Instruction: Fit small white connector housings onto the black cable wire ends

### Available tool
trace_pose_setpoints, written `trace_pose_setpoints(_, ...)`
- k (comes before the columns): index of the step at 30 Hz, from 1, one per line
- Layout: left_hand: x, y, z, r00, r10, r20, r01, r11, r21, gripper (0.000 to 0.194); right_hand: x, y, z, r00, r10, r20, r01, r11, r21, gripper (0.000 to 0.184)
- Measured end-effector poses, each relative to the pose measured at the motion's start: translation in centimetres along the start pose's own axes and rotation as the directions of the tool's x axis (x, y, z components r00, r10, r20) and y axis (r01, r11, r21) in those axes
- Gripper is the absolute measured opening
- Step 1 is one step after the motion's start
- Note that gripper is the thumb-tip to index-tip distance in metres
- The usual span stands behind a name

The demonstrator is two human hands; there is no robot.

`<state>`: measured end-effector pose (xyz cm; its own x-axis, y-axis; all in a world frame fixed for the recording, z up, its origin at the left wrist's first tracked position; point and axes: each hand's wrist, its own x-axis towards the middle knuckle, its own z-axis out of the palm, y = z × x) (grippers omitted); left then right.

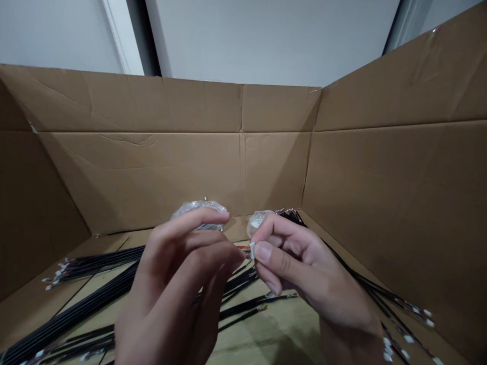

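My right hand [304, 276] pinches a small white connector [252, 250] between thumb and forefinger, just above the cardboard floor. My left hand [178, 289] is raised right beside it, fingers curled, its fingertips meeting the connector from the left; what they pinch is hidden. Bundles of black cables [87, 299] with small white plug ends lie on the floor below both hands. Behind the fingers sit two small clear plastic bags [200, 209].
Tall brown cardboard walls [399, 192] enclose the work area on the left, back and right. More black cables with white connectors [403, 309] run along the right wall. A grey wall and a dark door frame [142, 38] rise behind the cardboard.
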<state>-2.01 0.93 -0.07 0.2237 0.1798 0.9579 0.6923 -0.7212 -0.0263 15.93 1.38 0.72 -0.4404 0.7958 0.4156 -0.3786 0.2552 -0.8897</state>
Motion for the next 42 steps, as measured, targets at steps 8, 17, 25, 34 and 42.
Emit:
trace_pose_setpoints(8, -0.2, 0.5, 0.3, 0.998, -0.050, -0.030, 0.050, 0.999, -0.017, 0.028, -0.1, -0.3, -0.1, 1.000, -0.002, 0.004, 0.002, 1.000, -0.022, 0.021)
trace_pose_setpoints(17, 0.0, 0.7, 0.0, 0.997, -0.077, 0.024, 0.078, 0.997, -0.016, 0.027, -0.1, -0.4, 0.2, 1.000, 0.015, -0.012, -0.015, 1.000, -0.021, 0.020)
trace_pose_setpoints(25, -0.6, 0.3, 0.0, 0.995, -0.094, 0.042, 0.095, 0.995, -0.031, 0.029, -0.2, -0.7, 0.5, 0.998, 0.034, -0.060, -0.039, 0.997, -0.069, 0.025)
trace_pose_setpoints(34, -0.4, -0.1, -0.4, 0.995, -0.065, 0.071, 0.069, 0.996, -0.059, 0.030, -0.6, -0.6, 0.9, 0.994, 0.020, -0.103, -0.039, 0.982, -0.184, 0.027)
trace_pose_setpoints(42, -0.4, -0.6, -0.6, 0.989, -0.074, 0.128, 0.091, 0.987, -0.129, 0.025, -1.2, -0.5, 0.6, 0.995, -0.034, -0.091, 0.007, 0.960, -0.279, 0.027)
